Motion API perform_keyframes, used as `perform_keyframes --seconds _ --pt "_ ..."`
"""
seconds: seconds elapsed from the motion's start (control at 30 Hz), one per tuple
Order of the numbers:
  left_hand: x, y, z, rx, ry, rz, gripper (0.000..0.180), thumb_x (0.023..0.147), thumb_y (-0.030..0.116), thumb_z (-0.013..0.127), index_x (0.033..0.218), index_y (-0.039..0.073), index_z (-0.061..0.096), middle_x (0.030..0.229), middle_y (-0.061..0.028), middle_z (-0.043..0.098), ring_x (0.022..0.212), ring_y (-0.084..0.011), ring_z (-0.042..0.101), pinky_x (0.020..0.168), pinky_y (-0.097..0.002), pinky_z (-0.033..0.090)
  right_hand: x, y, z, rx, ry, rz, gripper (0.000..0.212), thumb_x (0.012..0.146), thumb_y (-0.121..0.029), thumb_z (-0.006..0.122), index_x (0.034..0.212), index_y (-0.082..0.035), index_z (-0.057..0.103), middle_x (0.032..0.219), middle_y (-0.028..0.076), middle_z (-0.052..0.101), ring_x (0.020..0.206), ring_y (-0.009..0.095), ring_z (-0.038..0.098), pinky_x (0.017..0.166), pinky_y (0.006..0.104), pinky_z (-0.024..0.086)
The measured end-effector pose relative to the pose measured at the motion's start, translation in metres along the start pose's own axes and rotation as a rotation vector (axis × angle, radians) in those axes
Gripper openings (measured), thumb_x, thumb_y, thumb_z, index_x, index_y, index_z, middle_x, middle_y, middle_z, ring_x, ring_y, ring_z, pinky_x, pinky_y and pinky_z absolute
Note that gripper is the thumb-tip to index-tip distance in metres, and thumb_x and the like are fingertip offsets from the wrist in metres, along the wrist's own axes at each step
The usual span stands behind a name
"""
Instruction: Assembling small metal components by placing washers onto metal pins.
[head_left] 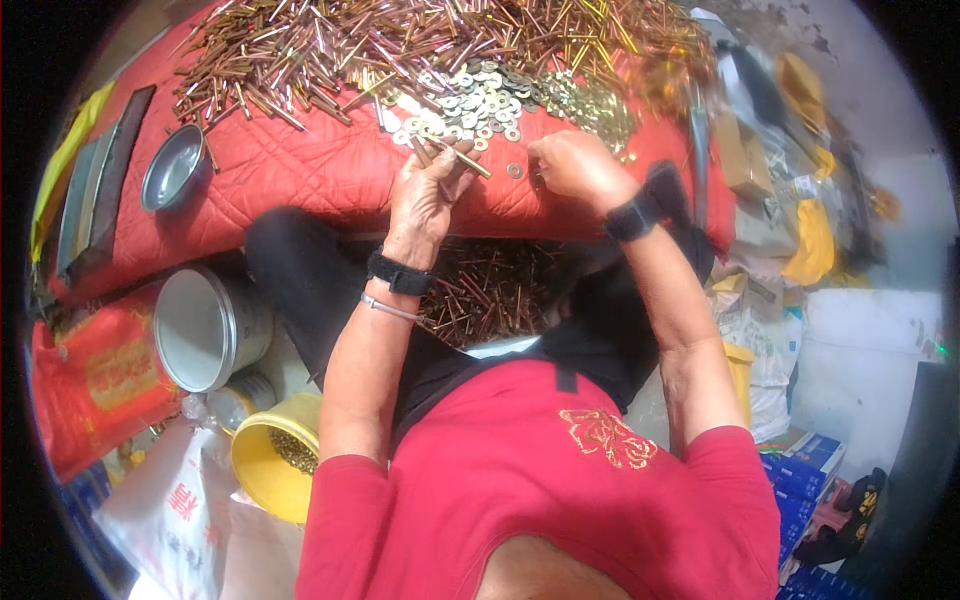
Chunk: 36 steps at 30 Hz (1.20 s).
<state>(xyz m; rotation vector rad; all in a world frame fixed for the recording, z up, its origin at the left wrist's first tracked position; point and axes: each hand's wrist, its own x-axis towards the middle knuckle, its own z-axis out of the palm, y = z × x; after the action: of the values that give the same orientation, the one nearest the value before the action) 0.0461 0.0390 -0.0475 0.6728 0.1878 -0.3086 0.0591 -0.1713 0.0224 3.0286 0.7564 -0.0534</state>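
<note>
My left hand (422, 195) is closed around a slim brass-coloured metal rod (470, 162), which slants down to the right past my fingers. A second, darker rod seems to stick up between the same fingers. To the right, my right hand (575, 165) is bent with fingertips together, low over the red quilted cover (300, 185). What it holds, if anything, is hidden. One loose washer (514, 171) lies between the hands. Just beyond them is a heap of silver washers (470, 100), with small yellowish metal pieces (595, 110) beside it.
A big pile of coppery rods (400, 40) covers the far side. A metal bowl (174, 168) stands at the left. Below are a grey-white bucket (190, 330), a yellow bucket (265, 470) with small brass parts, and more rods (490, 295) between my legs.
</note>
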Motion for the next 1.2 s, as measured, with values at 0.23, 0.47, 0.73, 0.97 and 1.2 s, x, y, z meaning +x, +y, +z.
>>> perform_keyframes --seconds 0.23,0.47,0.73,0.97,1.2 --pt "-0.001 -0.003 0.004 -0.074 -0.037 0.045 0.025 0.091 0.007 0.058 0.113 -0.001 0.052 0.112 -0.0163 0.061 0.105 -0.029 0.061 0.09 -0.0398 0.053 -0.039 -0.014 0.001 0.44 0.194 0.136 0.013 0.083 -0.01 0.056 0.094 -0.007 0.063 0.074 0.014 0.065 0.073 0.031 0.065 0.063 0.0411 0.05" --pt "0.004 -0.005 -0.002 -0.113 -0.029 0.113 0.018 0.09 0.002 0.057 0.107 -0.001 0.054 0.1 -0.0115 0.063 0.093 -0.0224 0.064 0.081 -0.0368 0.058 -0.035 -0.052 -0.006 1.021 0.303 0.215 0.019 0.088 -0.01 0.06 0.106 -0.007 0.064 0.068 0.0 0.057 0.061 0.006 0.05 0.056 0.0245 0.042" --pt "-0.001 0.0 0.006 -0.077 -0.086 0.079 0.019 0.091 0.003 0.054 0.109 -0.003 0.052 0.105 -0.0181 0.062 0.099 -0.0278 0.063 0.084 -0.0382 0.057 -0.035 -0.045 0.001 1.107 0.367 0.247 0.019 0.087 -0.01 0.061 0.105 -0.007 0.066 0.071 0.001 0.06 0.061 0.006 0.05 0.056 0.0247 0.042" --pt "-0.006 -0.001 0.011 -0.018 -0.034 0.149 0.02 0.092 0.005 0.053 0.109 -0.006 0.052 0.112 -0.0212 0.059 0.108 -0.032 0.059 0.094 -0.0397 0.052 -0.036 -0.047 -0.003 1.036 0.336 0.217 0.022 0.089 -0.005 0.057 0.111 -0.006 0.064 0.076 -0.003 0.057 0.067 0.003 0.049 0.06 0.0197 0.041" --pt "-0.004 -0.003 0.007 0.02 -0.05 0.1 0.018 0.092 0.005 0.054 0.107 -0.005 0.052 0.112 -0.0201 0.06 0.106 -0.0297 0.06 0.09 -0.0379 0.054 -0.034 -0.051 0.0 0.944 0.402 0.165 0.019 0.086 -0.007 0.059 0.103 -0.003 0.065 0.074 0.007 0.061 0.065 0.01 0.056 0.061 0.0261 0.045"
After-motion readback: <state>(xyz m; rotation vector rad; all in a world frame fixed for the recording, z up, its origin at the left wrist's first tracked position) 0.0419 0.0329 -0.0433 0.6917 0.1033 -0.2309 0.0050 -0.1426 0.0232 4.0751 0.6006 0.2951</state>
